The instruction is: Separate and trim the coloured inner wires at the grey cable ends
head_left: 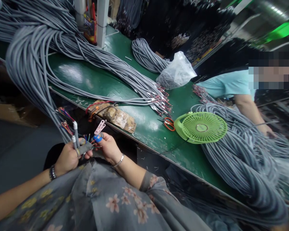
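My left hand [68, 158] is closed around the ends of grey cables [75, 130], two of which stand up with white collars and fanned coloured wires. A grey wrap [84, 148] covers one of its digits. My right hand [109, 148], with a blue cover [97, 138] on a fingertip, pinches thin coloured wires [93, 143] just right of the left hand. A pink clip-like piece [100, 127] stands up beside those right fingers; how it is held is hidden. Behind my left hand, more grey cable hangs off the bench.
On the green bench [144, 117] lie a long cable bundle [110, 67], a taped wooden block [119, 118], orange-handled scissors [169, 124], a green fan [202, 127] and a plastic bag [177, 72]. At the right, a person in a light blue sleeve [227, 83] reaches over another cable heap [245, 154].
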Demonstrator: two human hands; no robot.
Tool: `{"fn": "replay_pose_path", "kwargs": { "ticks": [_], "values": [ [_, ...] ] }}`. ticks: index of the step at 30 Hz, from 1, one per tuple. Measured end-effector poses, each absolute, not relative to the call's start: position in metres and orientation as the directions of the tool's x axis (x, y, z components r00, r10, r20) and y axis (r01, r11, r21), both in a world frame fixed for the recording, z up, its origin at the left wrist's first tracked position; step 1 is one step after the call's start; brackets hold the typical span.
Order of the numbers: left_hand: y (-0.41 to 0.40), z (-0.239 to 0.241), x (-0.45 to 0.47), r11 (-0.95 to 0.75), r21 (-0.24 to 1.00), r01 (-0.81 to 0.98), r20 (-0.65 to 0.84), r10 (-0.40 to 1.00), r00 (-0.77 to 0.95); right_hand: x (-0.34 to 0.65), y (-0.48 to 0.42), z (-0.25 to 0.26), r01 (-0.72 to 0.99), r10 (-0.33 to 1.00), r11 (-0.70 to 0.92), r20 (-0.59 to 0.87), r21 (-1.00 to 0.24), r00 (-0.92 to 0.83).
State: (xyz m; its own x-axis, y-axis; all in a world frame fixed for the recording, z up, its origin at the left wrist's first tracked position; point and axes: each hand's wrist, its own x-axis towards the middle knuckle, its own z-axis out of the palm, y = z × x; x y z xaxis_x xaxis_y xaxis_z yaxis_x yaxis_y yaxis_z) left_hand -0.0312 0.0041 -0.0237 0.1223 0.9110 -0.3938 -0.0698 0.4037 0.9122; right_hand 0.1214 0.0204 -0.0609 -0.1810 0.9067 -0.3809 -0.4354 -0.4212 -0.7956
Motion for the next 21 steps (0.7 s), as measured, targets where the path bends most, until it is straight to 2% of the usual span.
{"fn": "replay_pose_path", "kwargs": {
  "ticks": [5, 10, 13, 17, 21],
  "values": [
    [0.004, -0.023, -0.032, 0.413, 0.906, -0.094, -0.401, 0.908, 0.122, 0.127, 0.023, -0.059, -0.454, 0.906, -0.408, -0.414, -0.792, -0.093],
    [0.002, -0.018, -0.032, 0.439, 0.887, -0.140, -0.434, 0.898, 0.068, 0.136, 0.028, -0.057, -0.473, 0.862, -0.489, -0.490, -0.733, -0.132],
    [0.004, -0.012, -0.030, 0.434, 0.886, -0.165, -0.419, 0.900, 0.118, 0.141, 0.037, -0.052, -0.475, 0.837, -0.532, -0.520, -0.702, -0.169],
    [0.009, -0.004, -0.027, 0.415, 0.894, -0.168, -0.378, 0.900, 0.215, 0.140, 0.048, -0.049, -0.434, 0.878, -0.479, -0.422, -0.763, -0.228],
    [0.012, -0.003, -0.024, 0.416, 0.898, -0.142, -0.385, 0.900, 0.203, 0.135, 0.047, -0.054, -0.371, 0.968, -0.244, -0.249, -0.896, -0.035]
  ]
}}
